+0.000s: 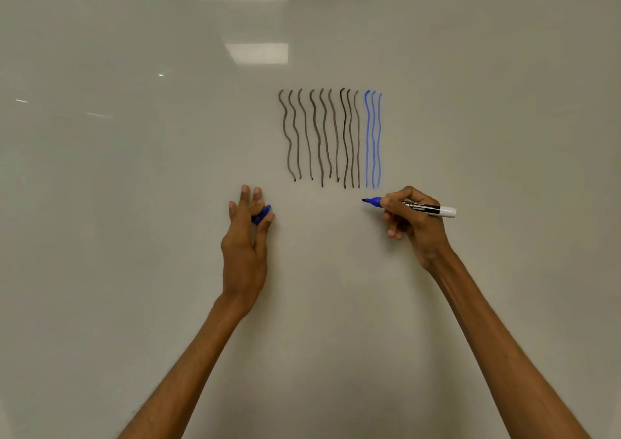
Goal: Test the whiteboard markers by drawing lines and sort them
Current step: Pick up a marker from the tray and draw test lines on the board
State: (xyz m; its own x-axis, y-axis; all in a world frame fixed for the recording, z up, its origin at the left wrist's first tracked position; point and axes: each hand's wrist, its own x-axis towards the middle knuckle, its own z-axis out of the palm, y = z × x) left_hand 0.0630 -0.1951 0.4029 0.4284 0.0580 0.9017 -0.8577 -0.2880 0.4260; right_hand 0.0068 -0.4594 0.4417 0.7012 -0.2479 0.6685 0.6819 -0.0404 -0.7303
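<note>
Your R hand [411, 218] grips the blue marker [411, 206] lying sideways, tip aimed left at the blue cap [262, 215] pinched in your L hand [244, 237].

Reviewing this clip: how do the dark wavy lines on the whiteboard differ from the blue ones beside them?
The dark lines are grey-black; the blue lines are bright blue. The dark lines are far more numerous, about nine against three blue. The dark lines fill the left of the group; the blue lines sit at its right edge, nearest the uncapped blue marker in the right hand. Both sets are wavy, vertical and similar in length.
</note>
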